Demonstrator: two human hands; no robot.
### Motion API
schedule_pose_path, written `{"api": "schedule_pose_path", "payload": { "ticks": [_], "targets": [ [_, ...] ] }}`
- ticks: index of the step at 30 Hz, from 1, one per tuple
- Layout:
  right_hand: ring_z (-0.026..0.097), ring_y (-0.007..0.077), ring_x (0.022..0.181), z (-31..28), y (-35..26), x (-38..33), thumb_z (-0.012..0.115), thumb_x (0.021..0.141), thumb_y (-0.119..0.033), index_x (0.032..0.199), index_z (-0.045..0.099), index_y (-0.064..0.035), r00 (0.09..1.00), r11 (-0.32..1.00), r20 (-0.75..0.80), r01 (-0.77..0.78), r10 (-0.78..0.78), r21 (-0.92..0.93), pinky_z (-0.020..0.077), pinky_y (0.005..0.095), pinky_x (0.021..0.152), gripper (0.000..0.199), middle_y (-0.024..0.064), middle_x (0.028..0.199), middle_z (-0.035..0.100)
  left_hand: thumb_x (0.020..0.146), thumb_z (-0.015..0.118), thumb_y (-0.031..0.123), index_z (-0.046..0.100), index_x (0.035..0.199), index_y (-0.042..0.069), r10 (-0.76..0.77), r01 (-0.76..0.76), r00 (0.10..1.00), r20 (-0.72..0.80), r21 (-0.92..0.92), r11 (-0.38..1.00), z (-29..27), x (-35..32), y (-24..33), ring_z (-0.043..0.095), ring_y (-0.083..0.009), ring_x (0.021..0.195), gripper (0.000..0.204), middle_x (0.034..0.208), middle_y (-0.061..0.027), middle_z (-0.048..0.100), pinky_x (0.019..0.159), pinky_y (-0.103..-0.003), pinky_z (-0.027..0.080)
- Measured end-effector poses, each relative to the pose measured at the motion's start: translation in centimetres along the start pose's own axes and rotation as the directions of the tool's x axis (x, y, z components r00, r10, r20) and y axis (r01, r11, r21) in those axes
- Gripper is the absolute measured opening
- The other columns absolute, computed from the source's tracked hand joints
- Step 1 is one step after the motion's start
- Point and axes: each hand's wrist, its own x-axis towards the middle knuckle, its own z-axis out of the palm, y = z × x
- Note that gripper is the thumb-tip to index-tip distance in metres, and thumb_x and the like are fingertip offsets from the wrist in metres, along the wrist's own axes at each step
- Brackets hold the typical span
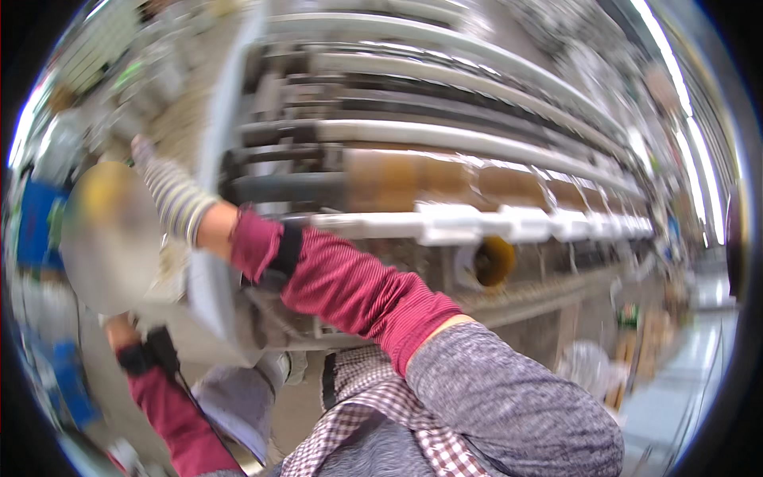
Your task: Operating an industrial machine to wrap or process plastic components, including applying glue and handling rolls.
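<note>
Head view, heavily blurred: the right hand point(163, 187), in a striped knit glove with a bare wrist below it and a dark red ribbed sleeve point(350, 286) behind, reaches up to the left-centre of the frame. It lies against the pale grey end plate of the machine point(211, 262), beside the dark roller point(286, 188) that runs rightward; whether its fingers are curled round an edge or merely pressed flat I cannot tell, since the glove smears into the background. The arm is stretched long across the body, which suggests, as a judgement, a reach to the machine's near end for support or adjustment.

The left hand point(119, 330) sits at lower left, just under a blurred round patch, with a black wrist band point(147, 354) and the same red sleeve below. Its fingers are hidden by the blur, so its grip cannot be read; nothing clear shows in it.

Outward from the hands, the long machine fills the upper middle: pale metal bars point(445, 135) curving toward the right, a row of brown cardboard-coloured rolls point(413, 179) mounted along one shaft, white blocks point(477, 222) beneath them, and a yellow tube end point(494, 261) facing the camera. The rolls sit side by side on the shaft, probably so that each takes its own strip.

At the bottom a grey knit top point(509, 397) and a checked apron point(373, 405) fill the frame. The far right floor and the upper left corner are too smeared to name.
</note>
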Motion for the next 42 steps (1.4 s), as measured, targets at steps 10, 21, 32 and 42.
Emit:
{"api": "schedule_pose_path", "payload": {
  "ticks": [10, 21, 32, 42],
  "targets": [
    [0.063, 0.028, 0.078, -30.0, -3.4, -30.8, 0.058, 0.085, -0.027, 0.109, 0.057, -0.0037, 0.851, 0.851, 0.059, -0.515, 0.522, -0.107, 0.0486, 0.0342, 0.071, 0.033, 0.0147, 0.085, 0.063, 0.071, 0.064, -0.001, 0.061, 0.11, 0.012, 0.746, -0.675, 0.134, 0.652, -0.491, 0.551, 26.5, -18.7, 29.8, 0.056, -0.0275, 0.104, 0.041, 0.111, -0.0083, 0.059, 0.088, -0.035, 0.046],
    [0.06, 0.0102, 0.071, -49.5, -4.2, -50.9, 0.061, 0.086, -0.024, 0.107, 0.059, -0.0019, 0.411, 0.443, -0.168, -0.849, 0.896, 0.287, 0.0469, 0.0249, 0.063, 0.031, 0.0058, 0.077, 0.06, 0.075, 0.067, 0.001, 0.059, 0.087, 0.007, 0.457, -0.308, -0.108, 0.883, -0.467, 0.829, 43.0, -23.1, 32.4, 0.057, -0.0179, 0.079, 0.016, 0.084, -0.0009, 0.057, 0.075, -0.03, 0.047],
    [0.057, 0.0147, 0.067, -53.2, -2.8, -45.1, 0.063, 0.081, -0.011, 0.102, 0.059, -0.0031, 0.737, 0.732, -0.234, -0.67, 0.635, -0.123, 0.0459, 0.0262, 0.063, 0.024, 0.0065, 0.077, 0.061, 0.071, 0.071, 0.042, 0.064, 0.098, 0.005, -0.068, -0.608, 0.206, 0.976, 0.182, 0.773, 38.0, -23.3, 36.9, 0.063, -0.0325, 0.081, 0.046, 0.087, -0.0189, 0.064, 0.073, -0.039, 0.049],
    [0.06, 0.0309, 0.074, -51.5, -2.8, -36.4, 0.065, 0.078, -0.017, 0.103, 0.06, -0.0051, 0.91, 0.908, 0.159, -0.339, 0.383, -0.247, 0.0481, 0.0346, 0.066, 0.028, 0.0137, 0.087, 0.061, 0.086, 0.059, 0.019, 0.064, 0.088, 0.002, -0.143, 0.674, 0.085, 0.986, 0.049, 0.737, 38.7, -26.7, 35.2, 0.063, -0.0145, 0.063, 0.018, 0.075, -0.0095, 0.067, 0.055, -0.025, 0.051]
  ]
}}
